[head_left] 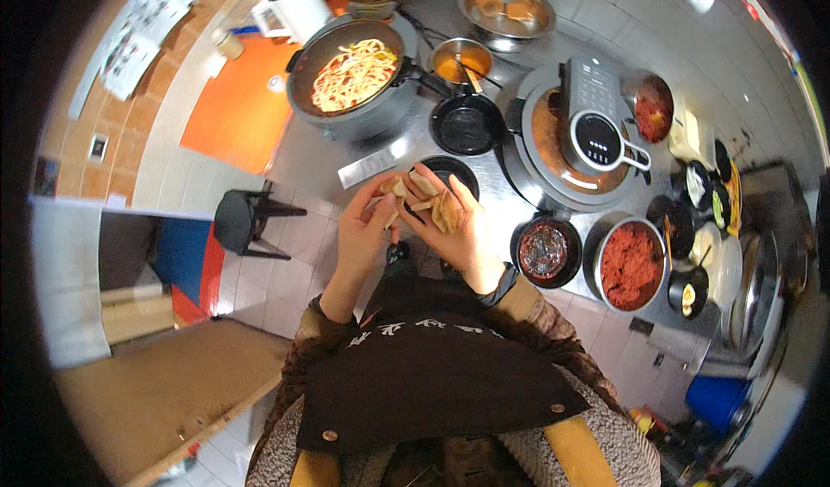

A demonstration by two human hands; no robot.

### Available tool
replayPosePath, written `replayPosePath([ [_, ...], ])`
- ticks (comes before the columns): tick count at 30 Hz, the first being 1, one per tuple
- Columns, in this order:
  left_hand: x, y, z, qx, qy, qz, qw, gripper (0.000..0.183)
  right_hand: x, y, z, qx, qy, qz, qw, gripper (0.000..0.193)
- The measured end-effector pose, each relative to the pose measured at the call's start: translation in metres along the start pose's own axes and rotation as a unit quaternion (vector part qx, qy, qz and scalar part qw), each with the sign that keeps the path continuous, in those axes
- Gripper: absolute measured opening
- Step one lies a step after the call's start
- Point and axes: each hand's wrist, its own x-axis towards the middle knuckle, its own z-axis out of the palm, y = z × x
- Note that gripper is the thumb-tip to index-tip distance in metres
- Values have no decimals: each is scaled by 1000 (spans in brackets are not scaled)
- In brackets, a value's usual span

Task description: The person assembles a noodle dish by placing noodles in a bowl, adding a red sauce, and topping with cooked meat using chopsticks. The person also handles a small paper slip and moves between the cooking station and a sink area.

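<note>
In front of my body, above the counter's near edge, both hands are close together over a black bowl [454, 169]. My right hand [471, 236] is cupped, palm up, with several flat, pale tan food pieces [446, 214] in it; their exact kind is unclear. My left hand [363, 232] is closed, its thumb and fingers pinching more of these pale pieces. The hands partly hide the black bowl. A white paper slip [366, 168] lies on the counter just beyond my left hand.
A deep pan of noodles [354, 76] sits far left, beside an empty black frying pan [467, 124]. Right of the hands are a lidded round cooker [536, 163], a dark red sauce pot [546, 251] and a bowl of red paste [629, 264]. A black stool [238, 223] stands left.
</note>
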Motion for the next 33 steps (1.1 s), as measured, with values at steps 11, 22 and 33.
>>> replayPosePath([
  [11, 80, -8, -94, 43, -137, -59, 988, 32, 33, 23, -44, -26, 201, -140, 969, 40],
  [22, 95, -12, -115, -25, -198, -102, 975, 32, 52, 28, -85, -196, 398, -228, 866, 37],
  [33, 94, -27, -77, -209, -217, -270, 914, 32, 43, 27, -96, -399, 339, -144, 840, 32],
])
